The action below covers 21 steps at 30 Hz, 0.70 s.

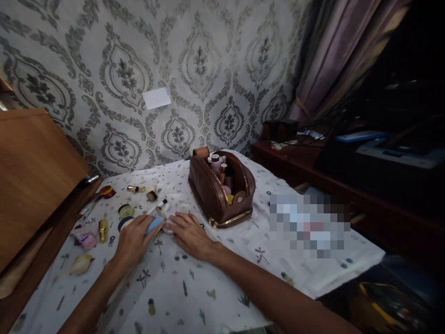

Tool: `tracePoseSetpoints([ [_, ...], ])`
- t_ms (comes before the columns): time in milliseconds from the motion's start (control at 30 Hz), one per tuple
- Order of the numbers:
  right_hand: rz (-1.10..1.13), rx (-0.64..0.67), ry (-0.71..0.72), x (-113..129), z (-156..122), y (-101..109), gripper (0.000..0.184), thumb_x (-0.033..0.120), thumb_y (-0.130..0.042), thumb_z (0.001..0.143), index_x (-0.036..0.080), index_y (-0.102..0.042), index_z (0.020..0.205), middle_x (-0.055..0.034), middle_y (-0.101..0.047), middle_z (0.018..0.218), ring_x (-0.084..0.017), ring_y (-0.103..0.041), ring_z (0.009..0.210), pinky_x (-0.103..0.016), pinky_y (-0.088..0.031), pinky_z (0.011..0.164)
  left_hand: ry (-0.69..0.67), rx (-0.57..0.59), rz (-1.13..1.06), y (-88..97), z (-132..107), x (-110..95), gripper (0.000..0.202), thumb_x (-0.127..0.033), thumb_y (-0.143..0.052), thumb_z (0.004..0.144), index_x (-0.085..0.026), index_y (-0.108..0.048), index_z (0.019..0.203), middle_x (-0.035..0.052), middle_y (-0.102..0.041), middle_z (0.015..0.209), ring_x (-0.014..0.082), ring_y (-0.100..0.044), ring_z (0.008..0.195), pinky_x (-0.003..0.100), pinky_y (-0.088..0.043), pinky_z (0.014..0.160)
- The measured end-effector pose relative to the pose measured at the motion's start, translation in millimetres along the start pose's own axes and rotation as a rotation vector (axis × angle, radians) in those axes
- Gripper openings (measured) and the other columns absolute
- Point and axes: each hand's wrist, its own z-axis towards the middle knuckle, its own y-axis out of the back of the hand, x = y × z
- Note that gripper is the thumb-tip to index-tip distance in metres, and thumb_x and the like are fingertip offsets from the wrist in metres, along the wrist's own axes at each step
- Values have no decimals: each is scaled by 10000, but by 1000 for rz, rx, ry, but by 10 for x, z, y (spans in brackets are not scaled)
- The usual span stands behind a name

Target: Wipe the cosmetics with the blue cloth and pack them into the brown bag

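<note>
My left hand (134, 239) is closed round a small round blue item (154, 226) on the table, fingers wrapped over its top. My right hand (189, 234) lies flat and open on the patterned tablecloth (181, 287) just right of it, holding nothing. Right behind the hands stands an open brown leather toiletry bag (217, 195) with several small bottles and tubes upright inside.
Small cosmetics lie scattered left of my hands: a red jar (107, 191), a round green-lidded tin (125, 210), a gold tube (103, 229), a pink case (86, 240). A wooden cabinet (31, 181) rises at the left. A dark desk (313, 171) stands at the right.
</note>
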Motion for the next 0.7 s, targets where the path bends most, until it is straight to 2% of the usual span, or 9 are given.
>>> tracePoseSetpoints([
  [67, -1, -3, -7, 7, -5, 11, 430, 257, -496, 969, 266, -496, 1398, -80, -476, 1487, -260, -329, 1414, -482, -285, 1135, -5, -4, -53, -26, -34, 13, 408, -489, -365, 964, -208, -654, 1023, 112, -705, 1079, 270, -659, 1009, 359, -504, 856],
  [200, -30, -17, 3, -2, -25, 14, 386, 280, -473, 984, 273, -519, 1367, -54, -508, 1459, -248, -351, 1396, -453, -309, 1124, 117, 14, -153, -162, -11, 123, 439, -496, -374, 940, -230, -591, 1213, 83, -677, 1230, 261, -648, 1105, 360, -530, 884],
  [300, -76, -20, 9, -25, -26, -14, 392, 314, -453, 1000, 286, -492, 1389, -44, -508, 1463, -232, -348, 1397, -467, -311, 1125, 180, 35, -191, -308, 17, 229, 491, -506, -390, 928, -225, -548, 1298, 86, -672, 1268, 267, -656, 1122, 366, -541, 896],
  [467, -171, -24, -56, -42, 3, -89, 375, 247, -385, 1021, 337, -495, 1368, -14, -504, 1472, -227, -356, 1399, -534, -294, 1125, 201, -34, -171, -392, -27, 240, 561, -604, -416, 891, -209, -545, 1268, 105, -649, 1267, 289, -630, 1159, 379, -535, 911],
  [567, -167, -18, -49, -38, 2, -97, 397, 235, -397, 1014, 327, -463, 1395, -27, -495, 1480, -245, -353, 1402, -553, -293, 1119, 158, -113, -107, -320, -91, 126, 572, -656, -454, 856, -232, -553, 1226, 83, -661, 1153, 285, -640, 1088, 367, -543, 854],
  [700, -93, -81, -33, -19, -10, -45, 374, 362, -375, 1033, 260, -499, 1371, -58, -539, 1436, -232, -381, 1380, -480, -299, 1129, -32, -207, 22, -194, -171, -49, 502, -641, -383, 906, -241, -593, 1126, 87, -664, 1057, 287, -634, 1007, 383, -525, 813],
])
